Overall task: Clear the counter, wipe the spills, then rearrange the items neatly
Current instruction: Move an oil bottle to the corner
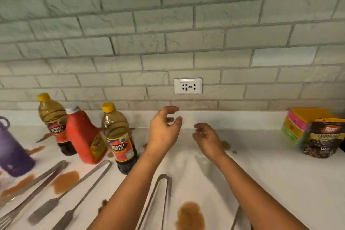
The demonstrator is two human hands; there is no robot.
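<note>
Above the counter [261, 164] both hands, left [163, 132] and right [207, 140], hover loosely curled, holding nothing; a careless sweep could topple the 2 bottles [121, 136]; spills [190, 214] would smear.

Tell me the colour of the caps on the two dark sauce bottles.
Yellow, on both bottles: the left cap and the right cap. The head view shows them best.

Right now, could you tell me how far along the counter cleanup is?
Barely begun. Nothing looks done: brown spills still mark the counter, and bottles, tongs and granola bag remain out. Left hand and right hand hover with nothing in them. Clearing, wiping and rearranging remain.
</note>
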